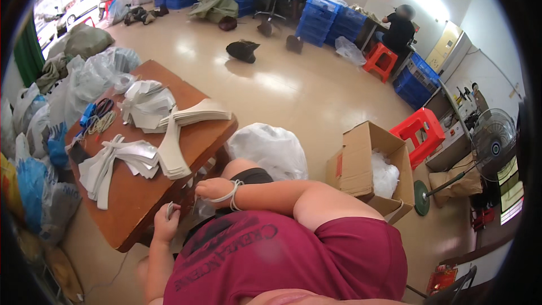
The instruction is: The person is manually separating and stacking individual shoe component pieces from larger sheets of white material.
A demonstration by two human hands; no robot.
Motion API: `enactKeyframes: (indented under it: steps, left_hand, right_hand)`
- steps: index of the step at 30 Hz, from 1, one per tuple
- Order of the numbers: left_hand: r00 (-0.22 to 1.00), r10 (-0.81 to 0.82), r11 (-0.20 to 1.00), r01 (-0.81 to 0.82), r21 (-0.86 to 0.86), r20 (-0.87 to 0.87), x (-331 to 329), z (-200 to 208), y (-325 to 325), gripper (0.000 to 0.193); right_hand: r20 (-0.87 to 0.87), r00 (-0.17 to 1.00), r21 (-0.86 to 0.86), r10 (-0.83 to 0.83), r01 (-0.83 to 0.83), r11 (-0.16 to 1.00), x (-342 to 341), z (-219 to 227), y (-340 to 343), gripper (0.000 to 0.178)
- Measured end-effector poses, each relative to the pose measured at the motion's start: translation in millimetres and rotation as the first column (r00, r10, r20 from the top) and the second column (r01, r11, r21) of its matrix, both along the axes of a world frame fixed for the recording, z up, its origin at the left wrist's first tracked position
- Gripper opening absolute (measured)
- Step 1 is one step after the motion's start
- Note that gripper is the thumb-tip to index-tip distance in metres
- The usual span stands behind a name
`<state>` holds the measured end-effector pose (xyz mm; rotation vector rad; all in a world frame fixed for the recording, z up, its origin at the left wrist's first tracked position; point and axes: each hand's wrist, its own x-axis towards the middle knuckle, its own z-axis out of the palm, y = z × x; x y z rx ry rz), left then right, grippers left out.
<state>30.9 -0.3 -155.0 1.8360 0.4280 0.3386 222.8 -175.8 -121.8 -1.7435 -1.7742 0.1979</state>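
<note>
My left hand [165, 224] is closed beside the near edge of a brown wooden table [121, 229], with a small pale piece between thumb and fingers; its kind is too small to make out. Close by on the right, my right hand [213, 188] is closed in front of my body. A loop of white cord [234, 193] hangs round that wrist and runs to the fingers, which pinch a thin pale strand. On the table lie fanned stacks of curved white strips [127, 158], with more white pieces [148, 104] behind them and a bundle of cords [101, 121].
Stuffed plastic bags [93, 87] crowd the table's left side. A white bag [270, 149] stands right of the table, then an open cardboard box [361, 164], a red stool [420, 135] and a fan [495, 147]. A person [400, 27] sits by blue crates [319, 20] at the back.
</note>
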Motion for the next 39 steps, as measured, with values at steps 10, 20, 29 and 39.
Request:
enactKeyframes:
  steps: [10, 20, 29, 39]
  left_hand:
    - [0.977, 0.121, 0.984, -0.095, -0.147, 0.177, 23.3, -5.0, -1.3, 0.007]
    - [0.927, 0.269, 0.961, -0.241, -0.133, 0.262, 28.9, -13.6, -10.6, 0.009]
    - [0.924, 0.311, 0.946, -0.281, -0.159, 0.221, 34.7, -26.3, -9.4, 0.01]
    - [0.927, 0.367, 0.752, -0.252, -0.609, 0.07, 23.1, 8.5, -4.2, 0.011]
  right_hand:
    - [0.08, 0.977, 0.021, -0.196, 0.195, 0.981, 12.0, 2.2, -8.8, 0.014]
    - [0.262, 0.924, -0.09, -0.278, 0.31, 0.947, 1.5, -11.0, -58.4, 0.015]
    - [0.27, 0.956, -0.005, -0.118, 0.124, 0.992, -1.7, -8.2, -65.4, 0.018]
    - [0.138, 0.99, 0.165, -0.027, 0.004, 0.986, 12.7, 17.0, -63.3, 0.013]
